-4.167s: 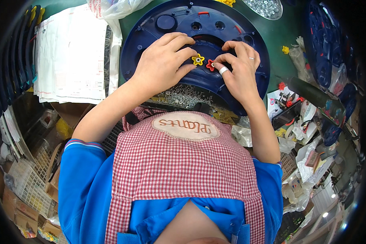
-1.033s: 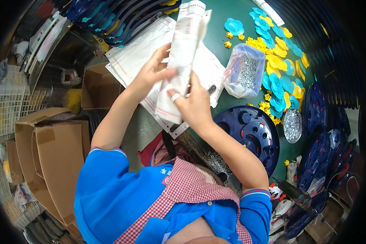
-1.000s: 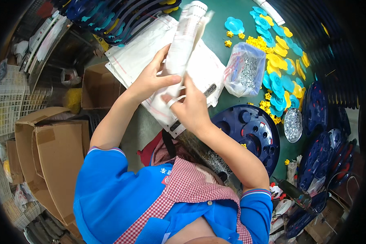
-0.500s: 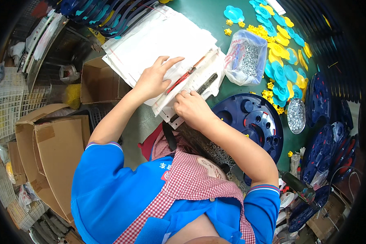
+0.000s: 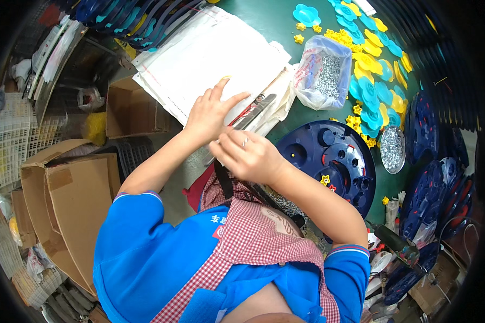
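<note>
A thick stack of white paper sheets (image 5: 215, 54) lies at the table's upper left, worn along its edges. My left hand (image 5: 207, 116) rests on the lower part of the stack, fingers stretched and spread. Close beside it, my right hand (image 5: 248, 153) is curled over the stack's near corner, thumb and fingers pressed together. Whatever may be between them is hidden. Between the two hands and the loose right-hand sheets lie a long dark grey object (image 5: 257, 112) and some thin red item, both partly covered.
A plastic-lined bin of small metal parts (image 5: 328, 75) stands right of the paper. Nearby are a round dark blue plastic panel (image 5: 334, 156), turquoise and yellow flower-shaped pieces (image 5: 369, 91), and an oval dish of metal parts (image 5: 392, 151). Cardboard boxes (image 5: 81, 210) stand at left.
My right hand has lifted off the sheets and come nearer to me, fingers curled. My left hand has shifted slightly right and down. The top sheets now cover more of the red item.
</note>
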Motion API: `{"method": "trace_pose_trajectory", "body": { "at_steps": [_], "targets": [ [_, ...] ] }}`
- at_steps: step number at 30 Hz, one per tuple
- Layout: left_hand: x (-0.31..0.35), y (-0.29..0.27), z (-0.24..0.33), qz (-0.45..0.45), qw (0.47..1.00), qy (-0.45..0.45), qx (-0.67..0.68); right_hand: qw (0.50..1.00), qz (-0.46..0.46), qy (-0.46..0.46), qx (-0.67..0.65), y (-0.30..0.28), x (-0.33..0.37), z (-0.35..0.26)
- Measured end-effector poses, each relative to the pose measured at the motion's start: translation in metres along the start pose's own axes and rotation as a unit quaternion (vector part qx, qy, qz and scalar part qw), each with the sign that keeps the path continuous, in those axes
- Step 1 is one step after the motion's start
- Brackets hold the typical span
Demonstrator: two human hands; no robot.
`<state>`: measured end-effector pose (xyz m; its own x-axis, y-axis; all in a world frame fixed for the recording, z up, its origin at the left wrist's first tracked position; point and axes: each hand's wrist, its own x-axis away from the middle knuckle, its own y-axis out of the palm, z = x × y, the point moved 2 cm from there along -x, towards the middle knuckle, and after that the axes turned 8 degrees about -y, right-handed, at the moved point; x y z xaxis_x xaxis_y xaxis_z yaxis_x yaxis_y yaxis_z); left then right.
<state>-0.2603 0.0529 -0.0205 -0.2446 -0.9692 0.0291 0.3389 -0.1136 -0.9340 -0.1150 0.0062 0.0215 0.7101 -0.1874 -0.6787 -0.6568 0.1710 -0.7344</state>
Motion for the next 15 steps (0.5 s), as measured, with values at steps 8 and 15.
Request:
{"method": "trace_pose_trajectory", "body": {
  "at_steps": [8,15],
  "targets": [
    [-0.005,-0.034,-0.025,0.134,0.968,0.155,-0.147,0.973,-0.151,0.124,-0.12,0.002,0.019,0.009],
    [-0.006,-0.059,-0.051,0.142,0.948,-0.077,-0.276,0.98,-0.084,0.163,-0.073,-0.005,0.013,0.047]
  ]
}}
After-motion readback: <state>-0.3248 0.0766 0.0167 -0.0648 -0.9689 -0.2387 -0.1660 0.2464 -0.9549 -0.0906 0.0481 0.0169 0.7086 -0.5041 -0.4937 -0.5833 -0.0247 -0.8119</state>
